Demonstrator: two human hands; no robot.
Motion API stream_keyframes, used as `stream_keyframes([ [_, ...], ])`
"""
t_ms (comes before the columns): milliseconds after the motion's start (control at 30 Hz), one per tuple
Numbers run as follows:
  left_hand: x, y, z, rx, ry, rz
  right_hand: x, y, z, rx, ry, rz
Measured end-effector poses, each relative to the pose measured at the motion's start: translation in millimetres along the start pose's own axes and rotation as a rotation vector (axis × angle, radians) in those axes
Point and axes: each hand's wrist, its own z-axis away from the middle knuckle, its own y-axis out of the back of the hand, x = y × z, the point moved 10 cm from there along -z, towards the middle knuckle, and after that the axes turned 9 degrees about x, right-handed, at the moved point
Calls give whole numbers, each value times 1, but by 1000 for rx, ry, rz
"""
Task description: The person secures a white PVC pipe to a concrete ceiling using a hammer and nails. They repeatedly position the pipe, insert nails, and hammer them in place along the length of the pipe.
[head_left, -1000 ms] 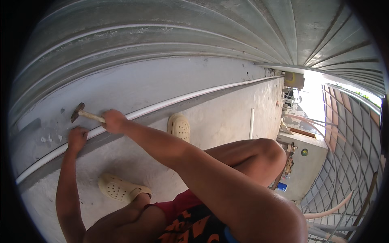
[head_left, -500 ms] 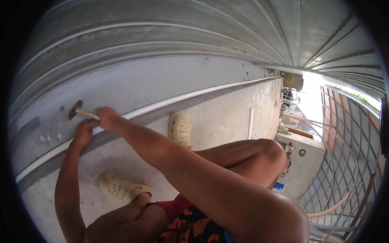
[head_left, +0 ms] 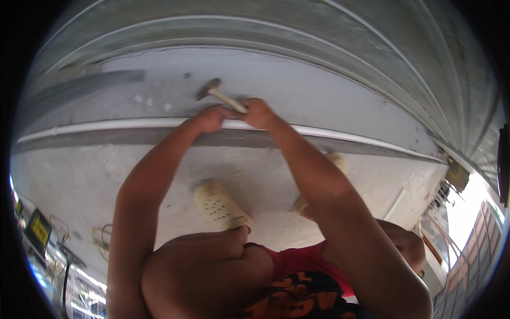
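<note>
My right hand (head_left: 258,113) is closed round the pale handle of a hammer (head_left: 227,99). The dark hammer head points up and left, in front of the grey wall (head_left: 297,80). Close beside it, my left hand (head_left: 211,119) is at a long white pipe (head_left: 122,124) that runs along the foot of the wall. Its fingers are bent together; whatever they may pinch is hidden or too small to make out.
My feet wear cream clogs (head_left: 219,204) on the concrete floor (head_left: 170,178). Ribbed metal sheeting (head_left: 255,32) curves above the wall. A loose white pipe (head_left: 394,204) lies on the floor at right. A metal lattice (head_left: 478,250) stands at far right.
My view has swung to the left, so hands, hammer and pipe now sit nearer the middle. The right hand still holds the hammer, and the left remains beside it at the pipe.
</note>
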Motion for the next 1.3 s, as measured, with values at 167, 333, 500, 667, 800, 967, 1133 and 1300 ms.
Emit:
stream_keyframes([
  [167, 22, -3, -14, -53, 27, 19, 20, 13, 9, -30, -36, -45],
  [333, 2, 4, 0, 113, -65, 115, -2, -8, 1, 34, -29, -121],
  [500, 25, 11, -5, 103, 16, 55, 7, -2, 8, -16, -139, -99],
  [667, 38, 16, 1, 228, -78, -59, 6, 7, 13, -48, -144, -27],
  [800, 65, 7, -5, 113, -35, -246, 16, 39, 31, -128, -224, 33],
  [967, 67, 7, -14, 21, -44, -327, 45, 73, 29, -76, -97, 175],
  [1133, 60, -9, -10, 193, 43, -242, 63, 91, 40, -73, -84, 153],
  [1300, 30, -11, -12, 255, -49, -72, 59, 94, 48, 55, 192, 36],
])
